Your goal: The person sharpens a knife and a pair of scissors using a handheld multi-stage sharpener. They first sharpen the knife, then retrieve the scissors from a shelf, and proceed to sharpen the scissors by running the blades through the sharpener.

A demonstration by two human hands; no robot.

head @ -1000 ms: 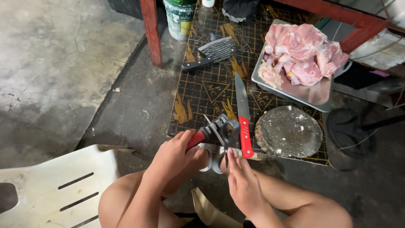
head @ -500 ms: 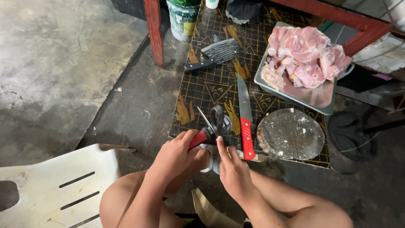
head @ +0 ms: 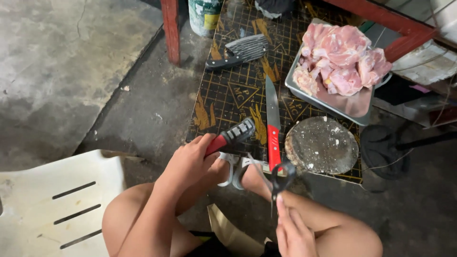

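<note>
Scissors (head: 278, 183) hang from the right hand (head: 293, 233), whose fingertips pinch the black loop handles low over the knees; they look stiff, light steel, best taken by the loops, away from the points. The left hand (head: 190, 162) is curled tight round a red-and-black sharpener (head: 232, 137). Beyond lie a red-handled knife (head: 272, 126), a round chopping block (head: 321, 145) and a tray of raw chicken (head: 340, 59) on the patterned surface (head: 228, 90).

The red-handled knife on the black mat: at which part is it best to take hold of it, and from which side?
Probably grip the red-handled knife by its red handle, coming from the near edge of the black mat. The handle points toward the person, the blade points away toward the tray of raw meat, and the round chopping block crowds its right side.
</note>
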